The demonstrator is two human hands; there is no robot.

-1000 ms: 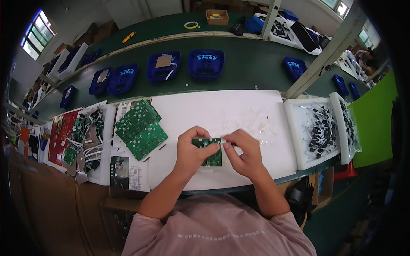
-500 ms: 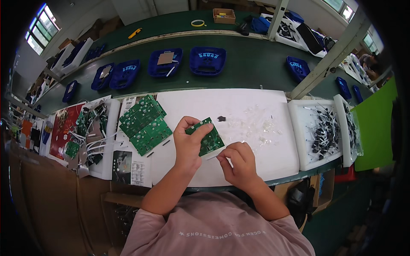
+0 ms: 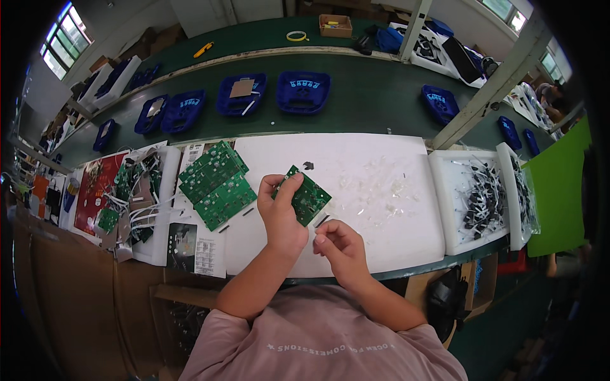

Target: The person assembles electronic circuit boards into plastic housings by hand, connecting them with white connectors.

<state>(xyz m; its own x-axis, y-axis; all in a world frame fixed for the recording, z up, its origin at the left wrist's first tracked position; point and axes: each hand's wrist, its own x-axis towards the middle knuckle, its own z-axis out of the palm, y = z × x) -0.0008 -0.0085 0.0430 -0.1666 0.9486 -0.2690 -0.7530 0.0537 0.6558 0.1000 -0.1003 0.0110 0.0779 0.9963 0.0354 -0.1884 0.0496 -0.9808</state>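
the left hand is grasping a green circuit board by its left side, the thumb pressing across the upper face. the board is extending rightward from these fingers over the white surface, its longer visible edge running diagonally from upper left to lower right. the left hand is lying nearer; the right hand is hanging below and to the right, its fingers curling together. whether they are grasping anything, one cannot tell. a thin dark strip is lying just beside the board's lower right edge and the right fingers. the board is showing a rectangular outline, with small components dotting its face.
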